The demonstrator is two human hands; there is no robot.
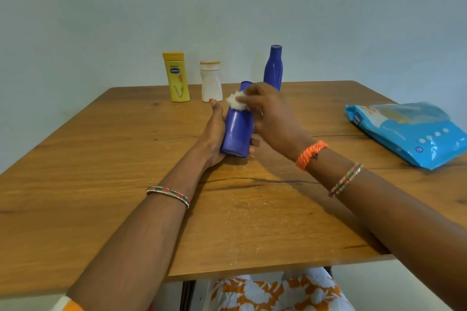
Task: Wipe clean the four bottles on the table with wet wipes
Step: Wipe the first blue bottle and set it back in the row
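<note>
Our left hand [214, 131] gripped a blue bottle [237, 131] tilted above the table [101, 159], while our right hand [267, 113] pinched a crumpled wet wipe [236, 101] against its neck. Behind that bottle stood a yellow bottle [177, 77], a white bottle [211, 82] and another blue bottle [273, 67]; right of it lay the wipes pack [409, 131].

The table [101, 159] is grained wood with a low sheen. The held blue bottle [237, 131] looks smooth, glossy plastic; the wipes pack [409, 134] is shiny film.
</note>
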